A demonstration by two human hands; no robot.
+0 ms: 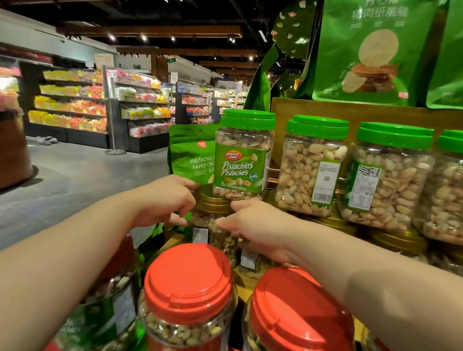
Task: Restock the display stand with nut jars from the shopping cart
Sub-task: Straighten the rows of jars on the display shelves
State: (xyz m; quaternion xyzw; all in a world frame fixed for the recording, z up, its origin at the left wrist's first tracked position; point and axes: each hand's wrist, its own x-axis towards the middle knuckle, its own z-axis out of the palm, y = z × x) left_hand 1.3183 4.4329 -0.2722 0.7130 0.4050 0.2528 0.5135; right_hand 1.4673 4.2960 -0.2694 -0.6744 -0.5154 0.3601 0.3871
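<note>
Store: supermarket aisle, dark ceiling with spotlights, blurry candy shelves (93,106) way off at the left.
Stand: wooden display stand (320,106) with stepped tiers, nut jars on each one.
Top row: clear plastic pistachio jars with green lids, the left-end one (243,155) showing its "Pistachios" label, three more (311,164) lined up to its right.
Middle tier: clear nut jar with a gold screw lid (213,219) sitting right under that left-end green jar, at the tier's left end.
Left hand: left hand (165,202) curled around the gold-lid jar's left side, fingers wrapped on it.
Right hand: right hand (256,225) gripping the same jar from the right, thumb up near the lid.
Front tier: two clear jars with red lids (188,283) closest to the camera.
Extras: green snack pouches (372,43) hanging above the stand, one green pistachio pouch (192,156) beside the labelled jar.
</note>
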